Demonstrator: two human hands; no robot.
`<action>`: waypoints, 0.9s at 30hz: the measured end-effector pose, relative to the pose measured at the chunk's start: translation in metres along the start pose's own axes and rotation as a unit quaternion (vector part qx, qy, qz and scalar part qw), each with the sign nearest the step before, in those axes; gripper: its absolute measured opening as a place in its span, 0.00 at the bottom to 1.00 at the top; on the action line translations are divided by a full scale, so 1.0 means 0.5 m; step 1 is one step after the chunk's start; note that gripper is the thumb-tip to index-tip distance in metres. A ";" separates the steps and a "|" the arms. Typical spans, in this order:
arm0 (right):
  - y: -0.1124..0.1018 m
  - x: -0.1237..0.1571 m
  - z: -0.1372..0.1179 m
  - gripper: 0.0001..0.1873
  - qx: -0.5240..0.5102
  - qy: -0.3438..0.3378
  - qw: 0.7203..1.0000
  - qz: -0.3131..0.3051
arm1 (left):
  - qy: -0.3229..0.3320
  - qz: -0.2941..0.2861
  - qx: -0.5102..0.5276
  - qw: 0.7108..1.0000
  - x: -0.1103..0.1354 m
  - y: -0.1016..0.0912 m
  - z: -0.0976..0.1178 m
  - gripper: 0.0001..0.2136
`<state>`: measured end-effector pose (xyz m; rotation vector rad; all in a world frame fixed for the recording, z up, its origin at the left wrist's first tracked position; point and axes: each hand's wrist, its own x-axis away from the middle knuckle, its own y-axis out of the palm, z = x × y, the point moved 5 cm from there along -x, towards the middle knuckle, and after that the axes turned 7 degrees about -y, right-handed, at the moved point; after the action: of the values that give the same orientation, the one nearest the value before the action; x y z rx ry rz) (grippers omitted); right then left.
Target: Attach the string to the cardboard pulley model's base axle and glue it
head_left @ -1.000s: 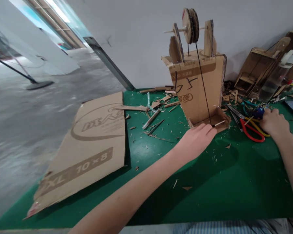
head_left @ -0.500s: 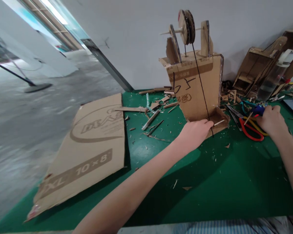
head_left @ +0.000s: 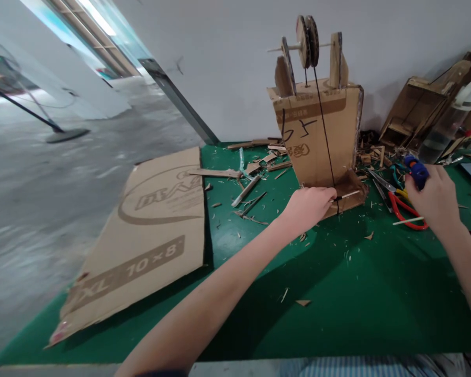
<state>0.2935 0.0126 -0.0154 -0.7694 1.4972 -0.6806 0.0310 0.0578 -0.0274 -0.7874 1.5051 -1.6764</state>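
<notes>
Head view: left hand (head_left: pixel 309 205) on thin stick (head_left: pixel 347 195)

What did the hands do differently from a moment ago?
The right hand picked up a blue tool from the pile of tools. The left hand took hold of the thin stick at the cardboard tower. The tower stayed put.

Craft workshop. Green tabletop (head_left: pixel 337 293) strewn with cardboard scraps (head_left: pixel 255 178); flat cardboard sheet (head_left: pixel 149 235) left; cardboard pulley model (head_left: pixel 317 115) far centre; scissors (head_left: pixel 400 204) and more cardboard builds (head_left: pixel 416 110) right; bare concrete floor (head_left: pixel 43 183) beyond.
</notes>
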 end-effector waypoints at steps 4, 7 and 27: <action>0.017 0.009 -0.012 0.21 -0.006 -0.006 1.000 -0.027 | 0.009 0.010 -0.026 1.000 0.002 0.006 0.003 0.10; 0.030 0.016 -0.014 0.25 0.010 0.006 0.999 -0.046 | 0.043 0.037 -0.075 0.996 0.007 0.012 0.019 0.10; 0.113 0.039 -0.035 0.26 0.141 -0.015 0.983 -0.114 | -0.084 -0.056 0.082 0.991 -0.028 0.007 0.005 0.12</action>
<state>0.2717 0.0307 -0.0707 -0.7342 1.2604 -1.0236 0.0410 0.0681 -0.0299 -0.9132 1.2106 -1.7429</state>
